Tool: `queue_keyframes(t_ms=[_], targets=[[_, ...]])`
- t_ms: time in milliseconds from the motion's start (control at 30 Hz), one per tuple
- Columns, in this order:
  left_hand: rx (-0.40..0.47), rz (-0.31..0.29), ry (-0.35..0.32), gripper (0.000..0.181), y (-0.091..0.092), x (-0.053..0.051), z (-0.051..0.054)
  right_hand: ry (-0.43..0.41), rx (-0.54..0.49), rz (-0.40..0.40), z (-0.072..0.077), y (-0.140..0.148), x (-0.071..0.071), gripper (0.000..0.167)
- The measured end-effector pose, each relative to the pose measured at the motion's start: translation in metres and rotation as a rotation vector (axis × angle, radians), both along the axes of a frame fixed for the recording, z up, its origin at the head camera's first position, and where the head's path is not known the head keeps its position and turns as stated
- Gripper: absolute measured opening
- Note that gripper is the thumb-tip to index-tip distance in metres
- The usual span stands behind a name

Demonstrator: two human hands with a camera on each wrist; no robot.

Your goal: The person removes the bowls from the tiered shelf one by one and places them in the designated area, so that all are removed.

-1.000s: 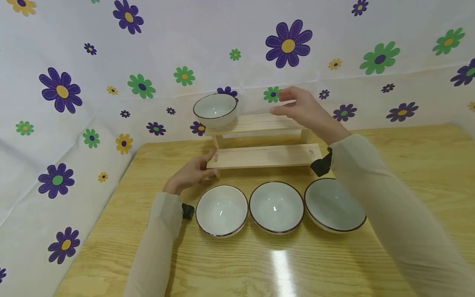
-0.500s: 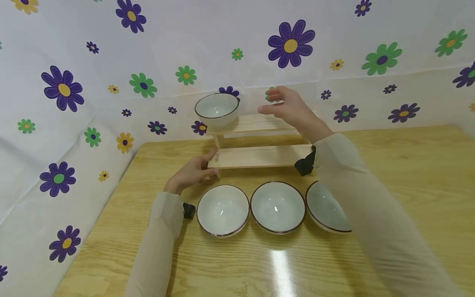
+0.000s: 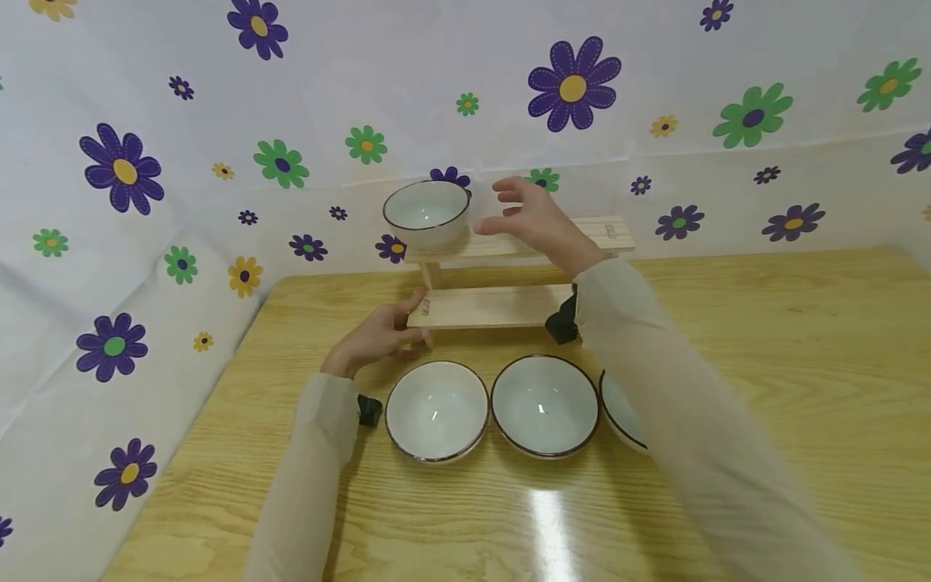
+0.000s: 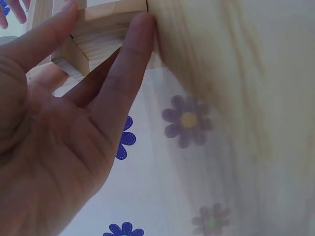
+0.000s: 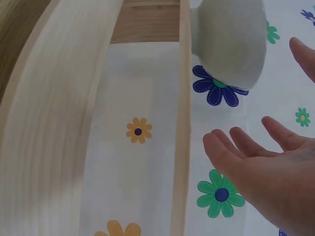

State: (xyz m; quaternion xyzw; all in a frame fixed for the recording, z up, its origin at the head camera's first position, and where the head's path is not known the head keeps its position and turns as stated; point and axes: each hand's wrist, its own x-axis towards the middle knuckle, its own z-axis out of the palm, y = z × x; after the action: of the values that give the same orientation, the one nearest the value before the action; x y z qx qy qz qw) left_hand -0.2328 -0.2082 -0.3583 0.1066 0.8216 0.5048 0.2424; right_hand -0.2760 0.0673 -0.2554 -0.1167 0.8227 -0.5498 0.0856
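Observation:
A two-tier wooden shelf rack (image 3: 494, 307) stands on the table. My left hand (image 3: 374, 334) grips the left end of its lower board, and in the left wrist view its fingers and thumb lie against the wooden end piece (image 4: 108, 29). One white bowl with a dark rim (image 3: 427, 215) sits upright on the left of the upper board. Just right of that bowl hovers my right hand (image 3: 534, 217), thumb and fingers spread apart, holding nothing. The right wrist view shows a gap between this hand (image 5: 266, 167) and the bowl's side (image 5: 231, 44).
In front of the rack, a row of similar bowls stands on the wooden table (image 3: 465, 517): a left bowl (image 3: 436, 412), a middle bowl (image 3: 544, 406) and a right bowl (image 3: 621, 412) partly covered by the right sleeve. Behind hangs a flower-print cloth (image 3: 407, 73).
My right hand has moved left along the upper board toward the bowl, its sleeve now covering more of the right bowl. The left hand keeps its place on the rack.

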Motion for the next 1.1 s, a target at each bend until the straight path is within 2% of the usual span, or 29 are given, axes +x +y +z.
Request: queue_keyframes(t_ms=[167,367,533,767,1100], targets=[[-0.007,-0.008,-0.002,0.078,0.0,-0.001,0.0,-0.01,-0.025,0.015,-0.004,-0.01,-0.003,0.08],[-0.012,-0.006,-0.002,0.079,-0.001,-0.002,-0.001,0.009,-0.013,0.046,-0.006,-0.023,-0.009,0.092],[-0.015,-0.011,0.004,0.078,-0.001,-0.003,-0.002,0.017,-0.072,0.053,-0.009,-0.034,-0.015,0.093],[-0.009,0.0,-0.004,0.077,0.0,-0.003,-0.003,0.067,-0.154,0.111,-0.018,-0.046,-0.02,0.095],[-0.01,0.012,-0.01,0.077,-0.001,-0.003,-0.003,0.089,-0.107,0.093,-0.018,-0.062,-0.024,0.101]])
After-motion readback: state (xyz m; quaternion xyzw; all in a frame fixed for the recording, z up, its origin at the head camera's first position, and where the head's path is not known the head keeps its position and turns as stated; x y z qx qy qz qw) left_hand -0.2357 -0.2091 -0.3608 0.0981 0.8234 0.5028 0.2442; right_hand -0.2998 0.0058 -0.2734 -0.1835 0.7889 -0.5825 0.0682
